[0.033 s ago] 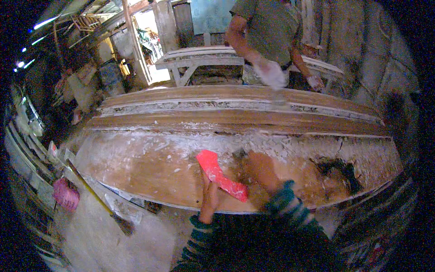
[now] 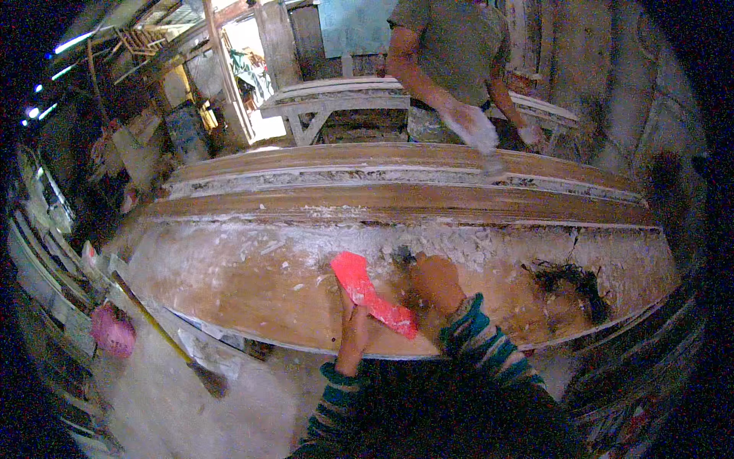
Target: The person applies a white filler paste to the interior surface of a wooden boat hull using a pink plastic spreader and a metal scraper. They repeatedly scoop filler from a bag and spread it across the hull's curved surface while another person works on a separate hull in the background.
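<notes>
Before me is a long, curved wooden surface point(image 2: 206, 306), smeared with white putty-like flakes point(image 2: 482, 249). My left hand point(image 2: 353, 329) is closed on the lower edge of a bright pink-red, angled flat piece point(image 2: 375, 298) with white smears on it. To the right of that piece, my right hand point(image 2: 440, 283) is closed on a small dark, flat-ended tool point(image 2: 401, 255). The tool's end lies at the white flakes; its handle is hidden in my fingers, so its exact kind is unclear.
A tangle of dark fibres point(image 2: 577, 287) lies on the wood at right. Across from me, a co-worker's whitened hand point(image 2: 474, 130) holds a blade-like tool at the grooved strip. A broom point(image 2: 160, 329) and pink bag point(image 2: 113, 330) stand at left. A bench point(image 2: 336, 99) is behind.
The co-worker's hand has shifted slightly right and down toward the grooved strip. My right forearm has moved a little; my left hand and the pink-red piece look nearly unchanged.
</notes>
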Demonstrator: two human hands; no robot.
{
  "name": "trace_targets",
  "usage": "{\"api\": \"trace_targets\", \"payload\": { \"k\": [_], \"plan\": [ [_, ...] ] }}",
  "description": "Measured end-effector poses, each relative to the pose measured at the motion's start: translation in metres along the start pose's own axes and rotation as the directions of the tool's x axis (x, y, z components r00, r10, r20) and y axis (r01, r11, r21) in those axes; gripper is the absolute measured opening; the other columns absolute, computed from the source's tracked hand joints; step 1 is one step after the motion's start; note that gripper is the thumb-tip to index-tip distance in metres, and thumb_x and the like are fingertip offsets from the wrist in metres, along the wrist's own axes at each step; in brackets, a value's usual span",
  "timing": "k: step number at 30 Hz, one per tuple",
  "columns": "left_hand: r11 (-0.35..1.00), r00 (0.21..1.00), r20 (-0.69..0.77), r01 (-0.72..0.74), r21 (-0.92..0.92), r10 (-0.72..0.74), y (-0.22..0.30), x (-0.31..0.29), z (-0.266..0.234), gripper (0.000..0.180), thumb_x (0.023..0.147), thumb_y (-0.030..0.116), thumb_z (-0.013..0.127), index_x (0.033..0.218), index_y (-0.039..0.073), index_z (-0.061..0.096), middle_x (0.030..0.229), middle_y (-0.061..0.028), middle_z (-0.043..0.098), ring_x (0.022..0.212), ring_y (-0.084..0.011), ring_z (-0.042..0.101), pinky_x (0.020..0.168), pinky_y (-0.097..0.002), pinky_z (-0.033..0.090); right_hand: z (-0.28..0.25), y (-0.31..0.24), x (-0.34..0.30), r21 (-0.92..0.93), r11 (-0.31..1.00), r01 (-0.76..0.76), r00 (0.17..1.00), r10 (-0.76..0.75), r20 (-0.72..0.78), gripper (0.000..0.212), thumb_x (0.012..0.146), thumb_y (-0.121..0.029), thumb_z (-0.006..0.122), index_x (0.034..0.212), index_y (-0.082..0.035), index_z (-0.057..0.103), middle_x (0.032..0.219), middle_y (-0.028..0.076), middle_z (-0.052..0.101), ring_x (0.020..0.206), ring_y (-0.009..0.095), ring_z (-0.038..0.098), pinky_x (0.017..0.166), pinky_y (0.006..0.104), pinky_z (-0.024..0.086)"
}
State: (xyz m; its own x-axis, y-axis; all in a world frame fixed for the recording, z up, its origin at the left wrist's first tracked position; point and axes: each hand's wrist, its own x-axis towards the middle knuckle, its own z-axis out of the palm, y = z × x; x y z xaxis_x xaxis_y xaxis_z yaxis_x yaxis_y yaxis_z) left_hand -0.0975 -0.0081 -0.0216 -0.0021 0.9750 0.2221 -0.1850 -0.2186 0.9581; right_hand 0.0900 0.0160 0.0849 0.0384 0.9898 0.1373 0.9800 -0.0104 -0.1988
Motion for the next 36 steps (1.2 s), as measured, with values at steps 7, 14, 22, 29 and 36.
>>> {"api": "trace_targets", "payload": {
  "k": [7,14,22,29,36],
  "plan": [
    [0.994,1.0,-0.004,-0.015,-0.108,0.015,0.009,0.0,0.004,0.064,0.087,0.015,0.046,0.145,0.002,0.023,0.137,-0.0105,0.039,0.121,-0.0234,0.042,0.102,-0.0332,0.034,0.009,0.028,0.004,-0.088,0.993,0.077,0.997,-0.075,0.028,0.029,0.082,-0.032,0.058,0.084,-0.004,0.066,0.077,0.02,0.066,0.071,0.038,0.065,0.063,0.0485,0.052],
    [0.999,1.0,0.025,0.001,-0.052,0.001,0.027,-0.005,0.011,0.061,0.091,0.021,0.046,0.144,0.002,0.022,0.137,-0.0106,0.039,0.123,-0.0231,0.039,0.104,-0.0341,0.032,0.021,0.01,0.016,0.023,0.996,0.085,0.996,-0.084,-0.025,0.032,0.083,-0.033,0.058,0.082,-0.002,0.066,0.077,0.021,0.066,0.071,0.038,0.066,0.063,0.0479,0.052],
    [0.999,1.0,-0.008,-0.009,-0.052,0.009,0.01,0.001,0.004,0.059,0.092,0.024,0.046,0.143,0.002,0.024,0.136,-0.0105,0.04,0.122,-0.0235,0.04,0.104,-0.0353,0.032,-0.005,0.004,-0.007,-0.008,1.0,0.02,1.0,-0.02,0.016,0.036,0.082,-0.036,0.06,0.084,-0.001,0.066,0.079,0.021,0.067,0.072,0.039,0.066,0.065,0.0473,0.053],
    [0.997,1.0,0.024,0.01,-0.07,-0.009,0.01,-0.001,0.002,0.056,0.092,0.027,0.046,0.14,0.002,0.029,0.133,-0.0105,0.042,0.12,-0.024,0.043,0.102,-0.0357,0.035,0.009,-0.014,0.015,0.134,0.987,-0.086,0.996,0.087,-0.004,0.045,0.081,-0.045,0.06,0.09,-0.001,0.063,0.084,0.023,0.066,0.08,0.039,0.065,0.071,0.0492,0.052],
    [0.996,0.998,0.051,0.043,-0.082,-0.039,0.005,0.0,0.003,0.054,0.093,0.031,0.047,0.136,0.002,0.033,0.129,-0.0104,0.045,0.117,-0.0245,0.046,0.1,-0.0361,0.037,0.023,0.005,0.025,0.36,0.926,-0.116,0.993,0.107,0.045,0.038,0.087,-0.041,0.054,0.097,-0.005,0.063,0.09,0.022,0.066,0.087,0.04,0.063,0.076,0.0482,0.05]
  ]
}}
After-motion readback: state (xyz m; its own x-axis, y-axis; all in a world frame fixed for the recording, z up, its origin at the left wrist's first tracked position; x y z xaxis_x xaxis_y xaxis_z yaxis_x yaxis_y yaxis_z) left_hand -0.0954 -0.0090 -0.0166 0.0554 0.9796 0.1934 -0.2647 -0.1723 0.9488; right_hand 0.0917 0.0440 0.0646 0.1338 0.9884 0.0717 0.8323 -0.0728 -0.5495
